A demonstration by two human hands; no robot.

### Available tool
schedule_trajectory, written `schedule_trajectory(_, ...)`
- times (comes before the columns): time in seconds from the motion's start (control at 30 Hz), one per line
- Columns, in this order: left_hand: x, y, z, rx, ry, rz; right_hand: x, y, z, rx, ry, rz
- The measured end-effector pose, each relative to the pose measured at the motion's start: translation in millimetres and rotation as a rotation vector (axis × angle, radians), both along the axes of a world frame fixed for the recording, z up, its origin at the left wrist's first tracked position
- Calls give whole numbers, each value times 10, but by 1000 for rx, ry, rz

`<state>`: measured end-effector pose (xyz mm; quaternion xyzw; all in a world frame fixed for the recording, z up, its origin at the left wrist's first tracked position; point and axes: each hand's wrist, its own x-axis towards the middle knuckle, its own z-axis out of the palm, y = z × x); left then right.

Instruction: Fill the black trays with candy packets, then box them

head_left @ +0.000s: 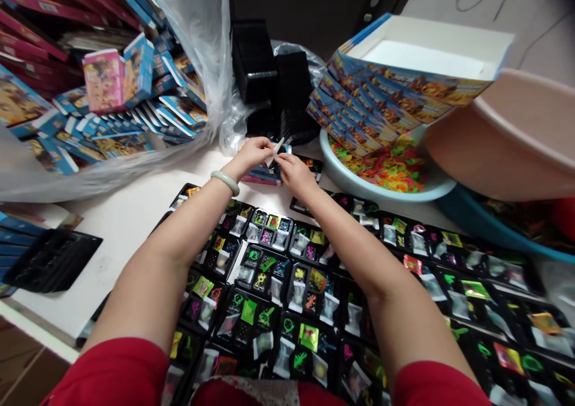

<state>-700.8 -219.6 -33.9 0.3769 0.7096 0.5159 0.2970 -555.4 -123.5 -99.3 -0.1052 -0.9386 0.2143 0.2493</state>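
Two hands: left hand (255,154) and right hand (295,173) both pinching one little white flap (276,150) at 12 o'clock. One plastic bag (214,52) of boxes at 10, three tubs (507,139) around 3, loaded black trays (244,338) at 6, lost count lol.

Both arms reach fwd & converge nr upper ctr, red sleeves (119,370) ending above elbows. L forearm (193,221) angles up & to rt, pale bangle (226,182) at wrist; R forearm (344,226) angles up & to left. L hand (255,153) pinches, thumb & fingers tog.; R hand (295,172) just beside, slightly lower, fingers curled in.
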Motion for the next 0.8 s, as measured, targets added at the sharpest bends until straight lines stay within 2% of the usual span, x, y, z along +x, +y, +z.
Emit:
schedule_trajectory(0.1, 7, -3, 10, 40, -55, 25, -50, 39, 2, -64, 9, -3)
schedule_trajectory(0.2, 32, 4, 38, 69, -71, 35, -75, 68, -6, -128, 76, -95)
schedule_trajectory(0.27, 56, 24, 47, 68, -51, 39, -81, 42, -26, -157, 97, -158)
schedule_trajectory(0.47, 104, 143, 17, -13, 83, 8, -101, -78, -32, -283, 83, -210)
schedule_trajectory(0.57, 152, 191, -21, -35, 208, 28, -107, -39, 1, -488, 112, -267)
schedule_trajectory(0.67, 249, 250, -91, -52, 304, 5, -131, 30, 15, -847, 162, -329)
schedule_trajectory(0.73, 296, 285, -132, -50, 321, -99, -139, 72, 15, -1052, 183, -358)
schedule_trajectory(0.8, 261, 260, -128, -6, 349, -207, -108, 114, 13, -1153, 197, -370)
